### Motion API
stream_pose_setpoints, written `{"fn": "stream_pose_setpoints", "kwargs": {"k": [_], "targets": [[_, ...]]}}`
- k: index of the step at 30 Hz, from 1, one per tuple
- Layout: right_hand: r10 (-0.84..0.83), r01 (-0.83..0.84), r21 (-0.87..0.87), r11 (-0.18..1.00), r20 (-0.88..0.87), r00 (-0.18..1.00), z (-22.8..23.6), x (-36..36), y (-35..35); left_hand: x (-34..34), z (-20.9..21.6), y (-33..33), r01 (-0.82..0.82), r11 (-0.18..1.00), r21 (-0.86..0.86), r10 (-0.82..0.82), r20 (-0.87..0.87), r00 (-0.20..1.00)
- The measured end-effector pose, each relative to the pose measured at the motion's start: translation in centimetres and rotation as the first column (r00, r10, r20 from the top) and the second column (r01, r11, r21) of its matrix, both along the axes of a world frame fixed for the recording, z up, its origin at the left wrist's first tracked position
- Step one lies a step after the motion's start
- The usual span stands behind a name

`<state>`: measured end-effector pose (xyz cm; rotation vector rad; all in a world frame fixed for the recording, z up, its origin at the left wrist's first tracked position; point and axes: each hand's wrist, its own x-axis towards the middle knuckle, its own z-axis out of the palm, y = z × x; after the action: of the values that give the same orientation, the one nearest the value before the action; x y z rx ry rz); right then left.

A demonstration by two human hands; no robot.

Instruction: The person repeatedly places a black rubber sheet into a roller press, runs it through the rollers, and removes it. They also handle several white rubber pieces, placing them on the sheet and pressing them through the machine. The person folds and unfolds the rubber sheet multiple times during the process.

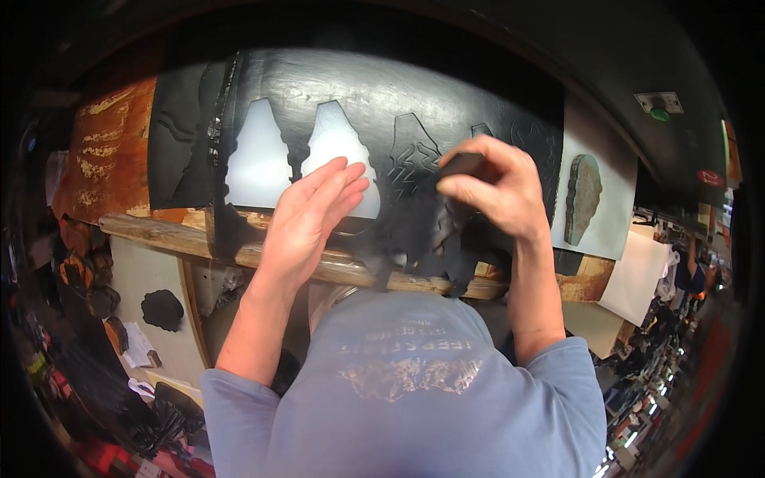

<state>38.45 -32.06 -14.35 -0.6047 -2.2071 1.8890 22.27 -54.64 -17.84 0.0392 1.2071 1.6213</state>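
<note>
A shiny black sheet (358, 80) lies across the work surface. Two tapered, notched openings (256, 163) in its left half show white beneath, and further right an outline (408, 131) is cut into it. My left hand (315, 207) hovers over the second opening, fingers stretched out and nothing in its grasp. At the right, my right hand (502, 183) has thumb and fingers curled round dark cut pieces (462, 165); how many cannot be made out. Blurred black scraps (418, 231) hang below it, over the front edge. Whether they are joined to the held pieces is unclear.
A thick cutting die (584, 199) lies on the white board (610, 179) at the right. A dark machine part with a green button (660, 114) overhangs there. A wooden rail (159, 237) runs along the front edge. A black round piece (162, 310) sits at lower left.
</note>
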Motion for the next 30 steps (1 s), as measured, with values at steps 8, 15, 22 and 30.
{"fn": "stream_pose_setpoints", "kwargs": {"k": [8,15,22,30], "targets": [[0.007,0.085,0.449,0.89,-0.198,0.98,-8.4,-2.5,2.0,0.0,0.1,4.0,0.098,0.971,-0.216,-0.143,-0.205,0.968],[-0.005,0.048,0.38,0.924,-0.114,0.993,-8.2,-2.7,2.8,1.2,-1.9,5.2,-0.046,0.991,-0.123,0.029,-0.14,0.99],[-0.04,0.095,0.314,0.945,-0.177,0.983,-8.4,-3.1,2.9,1.2,-4.6,6.8,-0.03,0.995,0.091,0.036,-0.057,0.998],[-0.017,0.035,0.173,0.984,-0.103,0.995,-3.7,0.6,1.0,2.0,-2.8,5.7,0.024,0.993,-0.114,-0.044,-0.176,0.983]]}}
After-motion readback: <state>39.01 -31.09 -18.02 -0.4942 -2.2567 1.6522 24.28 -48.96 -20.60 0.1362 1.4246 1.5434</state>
